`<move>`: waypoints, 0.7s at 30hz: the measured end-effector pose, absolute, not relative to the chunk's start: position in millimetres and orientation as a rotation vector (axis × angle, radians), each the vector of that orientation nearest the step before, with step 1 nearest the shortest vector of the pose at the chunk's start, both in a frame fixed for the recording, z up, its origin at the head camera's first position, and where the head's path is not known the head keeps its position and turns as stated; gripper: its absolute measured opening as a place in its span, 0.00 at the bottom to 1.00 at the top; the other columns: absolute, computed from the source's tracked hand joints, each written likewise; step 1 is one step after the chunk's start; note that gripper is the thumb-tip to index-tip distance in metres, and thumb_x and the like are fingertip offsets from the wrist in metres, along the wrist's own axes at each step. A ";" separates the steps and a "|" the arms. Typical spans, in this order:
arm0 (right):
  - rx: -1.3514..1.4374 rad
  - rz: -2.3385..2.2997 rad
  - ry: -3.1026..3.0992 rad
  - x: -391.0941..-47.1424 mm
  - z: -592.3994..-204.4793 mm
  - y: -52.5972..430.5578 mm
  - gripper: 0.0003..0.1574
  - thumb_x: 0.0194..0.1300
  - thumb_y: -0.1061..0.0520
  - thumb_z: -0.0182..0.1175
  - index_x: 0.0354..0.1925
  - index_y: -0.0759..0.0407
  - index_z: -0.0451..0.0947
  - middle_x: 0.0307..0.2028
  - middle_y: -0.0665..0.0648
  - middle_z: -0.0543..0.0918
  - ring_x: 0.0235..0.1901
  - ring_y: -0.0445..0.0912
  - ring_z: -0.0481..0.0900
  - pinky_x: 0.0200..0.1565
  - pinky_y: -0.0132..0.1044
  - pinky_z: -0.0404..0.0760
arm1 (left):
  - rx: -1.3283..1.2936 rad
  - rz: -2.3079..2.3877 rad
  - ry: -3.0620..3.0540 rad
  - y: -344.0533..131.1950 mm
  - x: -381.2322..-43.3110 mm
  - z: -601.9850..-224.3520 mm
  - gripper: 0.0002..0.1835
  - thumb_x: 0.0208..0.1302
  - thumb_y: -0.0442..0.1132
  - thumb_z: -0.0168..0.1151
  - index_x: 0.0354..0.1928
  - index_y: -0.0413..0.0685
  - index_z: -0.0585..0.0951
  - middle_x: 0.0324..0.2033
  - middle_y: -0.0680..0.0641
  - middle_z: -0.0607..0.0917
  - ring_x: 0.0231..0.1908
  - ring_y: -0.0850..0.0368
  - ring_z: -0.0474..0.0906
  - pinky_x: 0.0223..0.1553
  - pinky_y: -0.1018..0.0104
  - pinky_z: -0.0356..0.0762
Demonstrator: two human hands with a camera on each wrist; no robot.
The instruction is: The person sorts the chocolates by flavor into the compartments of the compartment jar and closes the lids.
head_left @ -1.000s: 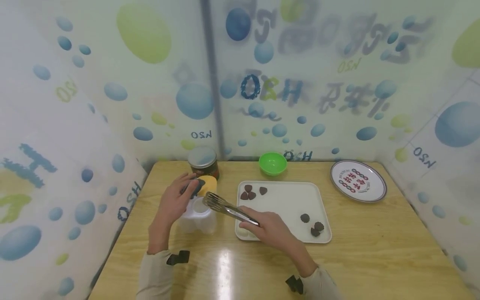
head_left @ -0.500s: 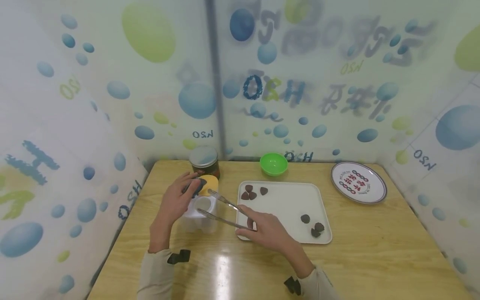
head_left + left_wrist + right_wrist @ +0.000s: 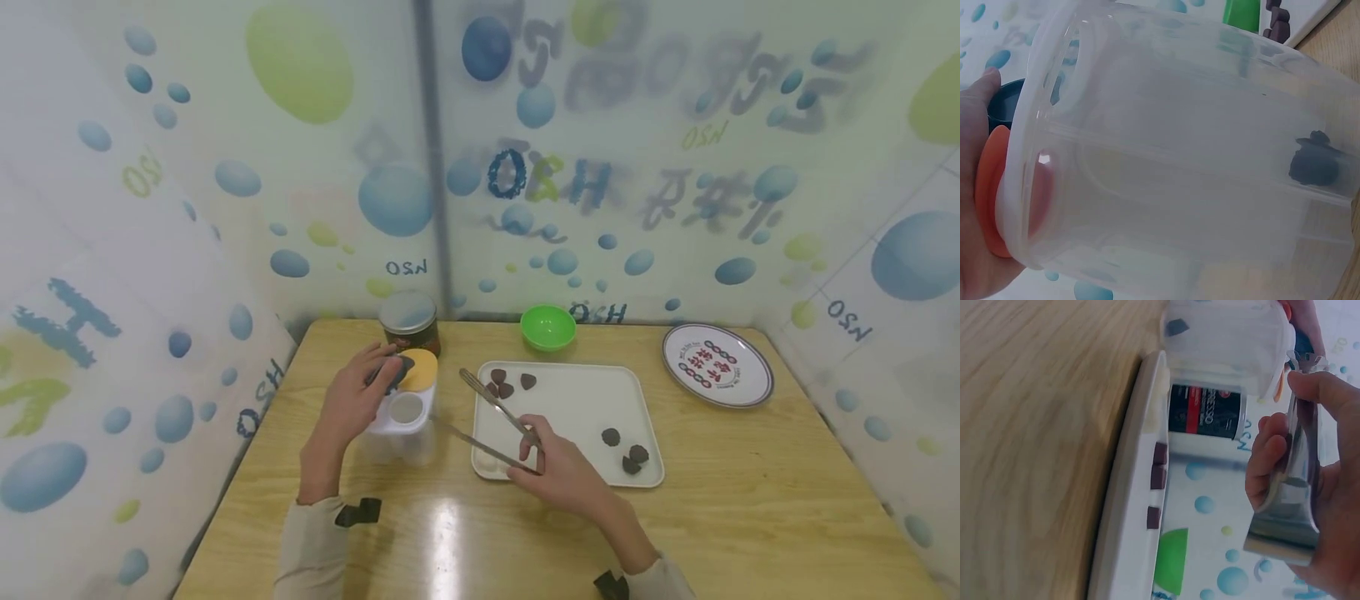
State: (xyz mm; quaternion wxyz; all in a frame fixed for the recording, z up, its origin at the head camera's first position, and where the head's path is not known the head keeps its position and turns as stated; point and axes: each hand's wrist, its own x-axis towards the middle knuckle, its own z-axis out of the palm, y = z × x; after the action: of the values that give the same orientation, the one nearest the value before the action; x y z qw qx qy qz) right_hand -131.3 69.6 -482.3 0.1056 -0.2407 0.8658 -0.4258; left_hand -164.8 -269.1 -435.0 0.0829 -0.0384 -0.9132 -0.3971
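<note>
My left hand (image 3: 348, 408) grips the dark flip lid (image 3: 390, 375) of a clear plastic storage box (image 3: 397, 446), keeping it raised beside a round opening (image 3: 406, 408). A yellow lid (image 3: 420, 369) on the same box lies down, and an orange lid (image 3: 992, 194) shows in the left wrist view. Inside, a dark lump (image 3: 1314, 164) lies at the bottom. With my right hand (image 3: 566, 475) I hold metal tongs (image 3: 498, 404), their arms spread with nothing between the tips, between the box and the white tray (image 3: 570, 408). Dark brown chocolate-like pieces (image 3: 506, 390) lie on the tray.
Round dark pieces (image 3: 611, 437) sit at the tray's near right, and pale pieces (image 3: 487, 463) at its near left. Behind the box stands a lidded tin (image 3: 412, 333). A green bowl (image 3: 548, 328) and a patterned plate (image 3: 717, 367) are at the table's back.
The tongs, closed over the box opening a second ago, have spread apart and drawn back right toward the tray. My left hand stays on the raised lid.
</note>
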 end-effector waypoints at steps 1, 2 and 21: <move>-0.702 -1.272 2.541 -131.1 -483.6 73.9 0.39 0.63 0.46 0.69 0.64 0.52 0.61 0.31 0.45 0.77 0.20 0.34 0.71 0.21 0.29 0.73 | -0.112 -1.183 -2.727 -269.0 -164.9 -435.0 0.30 0.76 0.60 0.45 0.66 0.48 0.77 0.73 0.42 0.67 0.74 0.40 0.59 0.49 0.44 0.82; -0.701 -1.289 2.535 -130.7 -484.8 78.4 0.38 0.63 0.47 0.68 0.64 0.53 0.62 0.31 0.46 0.77 0.21 0.34 0.71 0.22 0.29 0.74 | -0.113 -1.182 -2.728 -269.1 -165.1 -435.1 0.30 0.76 0.60 0.45 0.66 0.47 0.77 0.73 0.42 0.67 0.74 0.40 0.60 0.47 0.44 0.82; -0.262 -0.931 2.925 -113.1 -496.8 163.0 0.33 0.69 0.34 0.58 0.63 0.49 0.70 0.23 0.47 0.71 0.18 0.39 0.66 0.21 0.32 0.66 | -0.113 -1.172 -2.741 -270.7 -164.8 -433.9 0.31 0.76 0.62 0.45 0.66 0.50 0.77 0.74 0.42 0.66 0.74 0.39 0.59 0.39 0.51 0.85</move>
State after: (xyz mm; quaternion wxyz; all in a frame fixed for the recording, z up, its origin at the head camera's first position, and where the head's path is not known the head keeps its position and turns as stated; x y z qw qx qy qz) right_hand -113.1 163.0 -496.8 0.0302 -0.0851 0.9490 -0.3021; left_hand -164.8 -270.7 -433.9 0.0791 -0.0378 -0.9160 -0.3915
